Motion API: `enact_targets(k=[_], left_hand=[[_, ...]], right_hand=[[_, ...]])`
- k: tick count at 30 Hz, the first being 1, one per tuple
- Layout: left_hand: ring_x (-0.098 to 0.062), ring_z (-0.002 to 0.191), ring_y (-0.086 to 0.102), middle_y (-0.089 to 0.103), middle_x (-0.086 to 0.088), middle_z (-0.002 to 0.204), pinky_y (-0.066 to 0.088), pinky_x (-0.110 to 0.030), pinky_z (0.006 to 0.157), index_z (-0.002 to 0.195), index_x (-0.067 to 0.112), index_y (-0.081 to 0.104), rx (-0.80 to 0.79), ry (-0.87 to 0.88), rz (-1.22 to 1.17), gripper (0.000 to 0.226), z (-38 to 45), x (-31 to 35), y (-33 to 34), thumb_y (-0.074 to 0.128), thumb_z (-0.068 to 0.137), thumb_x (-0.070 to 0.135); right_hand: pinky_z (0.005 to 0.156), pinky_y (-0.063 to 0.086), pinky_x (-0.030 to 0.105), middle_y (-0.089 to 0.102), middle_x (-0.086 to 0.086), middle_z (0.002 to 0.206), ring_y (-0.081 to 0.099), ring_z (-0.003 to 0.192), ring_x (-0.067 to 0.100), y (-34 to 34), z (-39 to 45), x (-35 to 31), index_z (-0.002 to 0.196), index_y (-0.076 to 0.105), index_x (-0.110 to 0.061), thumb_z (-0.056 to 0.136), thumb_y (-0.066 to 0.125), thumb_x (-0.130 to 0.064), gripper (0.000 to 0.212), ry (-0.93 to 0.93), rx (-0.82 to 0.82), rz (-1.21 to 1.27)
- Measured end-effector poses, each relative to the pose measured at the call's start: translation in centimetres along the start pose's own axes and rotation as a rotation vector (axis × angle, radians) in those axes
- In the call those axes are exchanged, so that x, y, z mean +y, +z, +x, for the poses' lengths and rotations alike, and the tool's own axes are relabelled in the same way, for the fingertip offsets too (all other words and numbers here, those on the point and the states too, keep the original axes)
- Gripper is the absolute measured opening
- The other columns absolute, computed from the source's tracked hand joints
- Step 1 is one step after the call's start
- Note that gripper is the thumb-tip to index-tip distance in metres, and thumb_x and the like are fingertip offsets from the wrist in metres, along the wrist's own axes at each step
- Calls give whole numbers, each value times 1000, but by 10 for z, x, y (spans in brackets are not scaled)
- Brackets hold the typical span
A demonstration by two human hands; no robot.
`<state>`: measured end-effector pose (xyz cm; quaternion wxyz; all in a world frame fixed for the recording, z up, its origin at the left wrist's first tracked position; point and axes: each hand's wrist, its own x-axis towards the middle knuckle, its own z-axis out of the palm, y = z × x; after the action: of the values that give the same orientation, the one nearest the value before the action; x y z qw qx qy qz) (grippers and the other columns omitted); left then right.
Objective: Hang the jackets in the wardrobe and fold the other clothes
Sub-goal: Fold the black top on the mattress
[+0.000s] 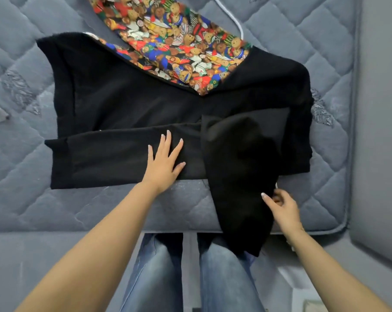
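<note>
1. A black garment [134, 104] lies spread on a grey quilted mattress [33, 199], its lower hem near the mattress's front edge.
2. The left hand [164, 162] presses flat on a folded-over sleeve, fingers straight and spread.
3. The right hand [280, 207] pinches the edge of a black flap that hangs over the mattress edge above jeans-clad legs [159, 266].
4. A bear-print cloth [179, 41] lies partly under the garment's far edge.
5. Bare mattress shows to the left and right.
</note>
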<state>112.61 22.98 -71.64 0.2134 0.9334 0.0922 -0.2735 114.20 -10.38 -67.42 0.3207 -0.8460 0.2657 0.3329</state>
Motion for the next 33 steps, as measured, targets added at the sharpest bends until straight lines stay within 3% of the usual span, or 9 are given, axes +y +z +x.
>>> enact_targets(k=[3,6,11,15,20,24,27,30,33], left_hand=[[-17,144,29,28,1,158,27,-35,117,142,17,48,120,-65,-360,46,-30,10,-15,54,99,30],[-11,123,54,56,10,128,43,-10,89,125,23,60,29,-256,-833,31,-67,32,-16,63,94,29],[8,123,46,50,26,135,32,-30,110,131,50,47,-407,-468,-1290,70,-113,50,1,61,69,80],[-2,133,44,50,18,143,30,-39,111,134,39,51,-472,-404,-1638,63,-116,61,-2,53,80,72],[-30,125,57,57,-15,138,47,-51,101,139,26,41,-150,-524,-2436,70,-84,44,-41,64,82,58],[-17,86,67,70,-7,92,56,-32,72,134,11,47,209,-926,-2968,61,-56,27,-68,76,82,20],[-9,65,59,63,6,77,41,-24,99,134,11,44,401,-1041,-3125,54,-42,12,-80,69,86,6],[-6,69,56,54,7,87,35,-43,104,135,1,37,400,-1034,-3169,61,-33,0,-87,65,80,-2],[-23,89,49,46,-12,108,47,-52,87,122,3,46,116,-1460,-2953,54,-16,3,-91,78,80,17]], right_hand=[[69,49,21,65,-4,72,60,81,17,-3,0,-22,80,61,-4,93,64,-28,27,-26,-177,168],[88,51,24,71,0,111,66,105,15,7,-15,-61,113,64,-11,98,56,-27,23,103,-404,622],[102,45,38,61,9,133,59,122,22,18,-48,-135,134,54,-9,103,43,-30,40,130,-639,1187],[105,43,40,62,13,131,58,123,25,36,-52,-181,120,65,-6,96,49,-23,33,114,-661,1365],[97,48,38,64,12,128,62,118,25,67,-57,-194,120,68,-6,100,48,-26,35,173,-764,1380],[113,36,37,65,4,128,60,120,16,80,-47,-187,101,69,-15,99,52,-24,19,68,-755,1032],[111,39,38,67,5,124,62,118,17,80,-32,-176,104,66,-15,98,55,-25,17,100,-651,867],[103,43,40,65,5,122,58,120,21,71,-12,-170,128,55,-15,95,56,-38,40,203,-535,869],[97,46,43,61,6,120,60,113,21,56,14,-175,132,48,-18,89,60,-50,55,260,-352,925]])
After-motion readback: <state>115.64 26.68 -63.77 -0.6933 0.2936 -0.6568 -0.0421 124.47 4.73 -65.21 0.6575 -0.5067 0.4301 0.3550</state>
